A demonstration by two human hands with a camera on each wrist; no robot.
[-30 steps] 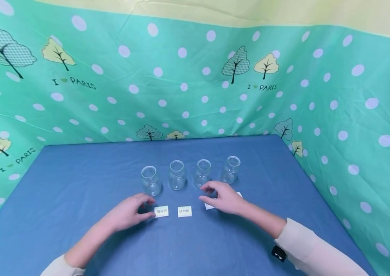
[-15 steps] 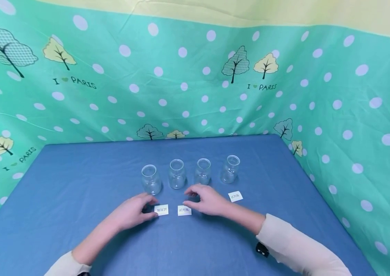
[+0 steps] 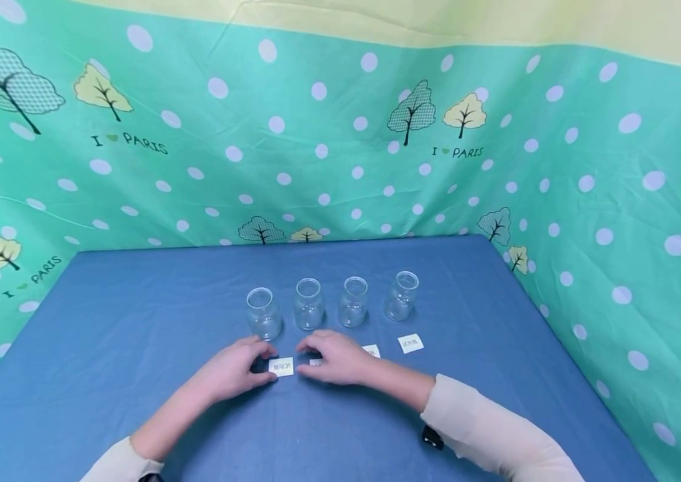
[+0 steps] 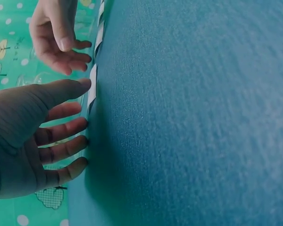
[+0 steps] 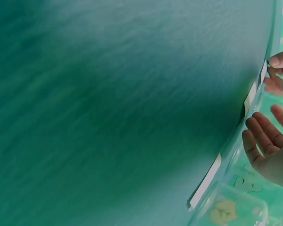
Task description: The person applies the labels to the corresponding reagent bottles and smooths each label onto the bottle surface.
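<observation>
Fingers [image 4: 66,151] on the left hand [image 3: 237,369] and right hand [image 3: 336,358] are loosely spread, gripping nothing; leftmost white card [image 3: 282,367] sits between them, lower centre, probably light and bendy, so pinch opposite edges.

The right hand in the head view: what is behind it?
Part of one white card and part of another white card show; the right hand covers the rest of both.

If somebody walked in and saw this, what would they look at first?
Probably the spotty green curtain behind the blue table. Next, four clear jars in a row on the table. In front of them, the left hand and right hand are close to small white cards.
</observation>
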